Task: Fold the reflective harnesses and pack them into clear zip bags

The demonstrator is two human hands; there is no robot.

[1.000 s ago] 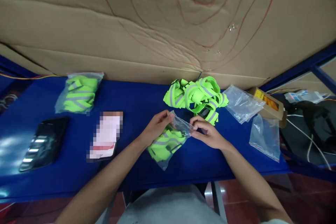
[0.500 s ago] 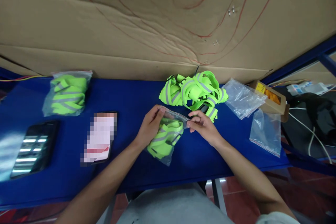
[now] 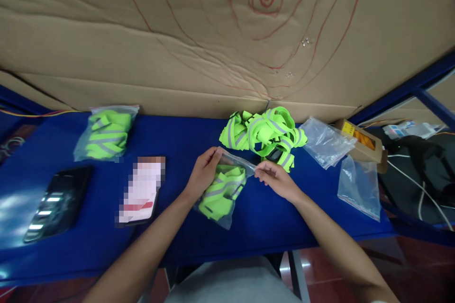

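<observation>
A clear zip bag (image 3: 227, 221) with a folded neon-yellow reflective strap (image 3: 221, 194) inside hangs between my hands, just over the blue table. My left hand (image 3: 203, 173) pinches the left end of the bag's top edge. At the right end of that edge, my right hand (image 3: 277, 179) grips the plastic with its fingers closed together. The bag's top is stretched between the two. Just beyond my hands lies a loose heap of neon-yellow reflective straps (image 3: 265, 130) with black buckles.
At the back left lies a filled zip bag (image 3: 106, 135). Two phones, a dark one (image 3: 59, 203) and a lit one (image 3: 142, 189), rest on the left. Empty clear bags (image 3: 359, 187) and an open cardboard box (image 3: 366, 144) lie right. A cardboard wall (image 3: 195, 57) stands behind the blue table (image 3: 284, 227).
My right hand's fingers, spread before, are now closed on the bag's right corner. The camera view has tilted up and shifted slightly; the bag stays in about the same place.
</observation>
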